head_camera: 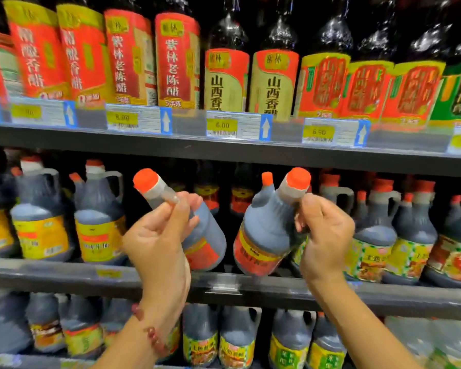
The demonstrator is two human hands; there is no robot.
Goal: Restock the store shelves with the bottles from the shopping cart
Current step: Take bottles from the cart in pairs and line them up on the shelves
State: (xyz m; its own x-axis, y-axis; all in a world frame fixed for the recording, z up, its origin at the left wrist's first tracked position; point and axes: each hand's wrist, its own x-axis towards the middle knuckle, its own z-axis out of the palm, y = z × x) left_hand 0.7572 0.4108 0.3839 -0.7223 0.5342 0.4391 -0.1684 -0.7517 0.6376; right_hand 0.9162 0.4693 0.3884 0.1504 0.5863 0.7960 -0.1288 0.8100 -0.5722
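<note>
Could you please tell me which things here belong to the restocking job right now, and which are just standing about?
In the job:
left hand gripping the left bottle
right hand gripping the right bottle
middle shelf, in front of whose gap both bottles are held tilted

Just there:
tall bottles on the top shelf
price tags
jugs on the bottom shelf

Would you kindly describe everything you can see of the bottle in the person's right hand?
The bottle is a dark jug of what looks like clear plastic, filled with dark liquid. It has a round orange cap over a pale neck band, a smaller orange spout cap beside it, and a red label edged in yellow. It is tilted, top leaning right, its base low over the front edge of the middle shelf, in a gap between stocked jugs. The right hand grips it on its right side, just below the neck. Whether the base touches the shelf is unclear.
</note>
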